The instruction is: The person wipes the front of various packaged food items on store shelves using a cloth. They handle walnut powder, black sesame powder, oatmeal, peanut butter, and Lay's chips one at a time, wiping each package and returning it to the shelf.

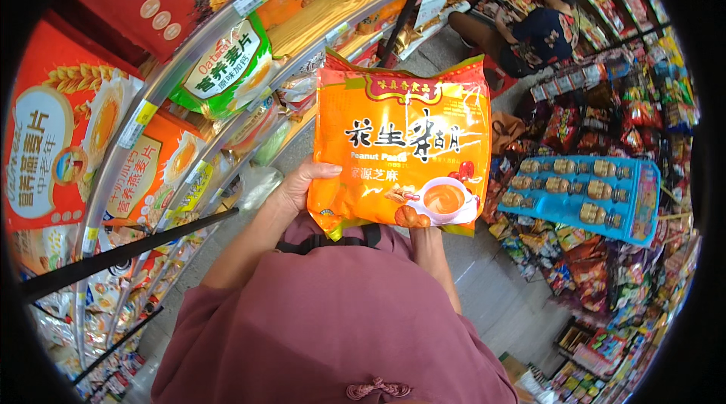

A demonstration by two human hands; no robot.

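Observation:
An orange bag of peanut paste (363, 103) is held up in front of my chest, its printed front facing me. A picture of a cup and nuts fills its lower right part. My left hand (302, 182) grips its lower left edge, thumb over the front and fingers behind. My right hand goes behind the bag's lower edge, where only the wrist (426, 238) shows; its fingers are hidden.
Curved store shelves on the left carry a green oatmeal bag (227, 69) and red cereal bags (62, 137). A blue tray of small bottle-shaped items (544, 208) lies over snack packets (590, 273) on the right. A person (539, 30) sits low in the aisle ahead.

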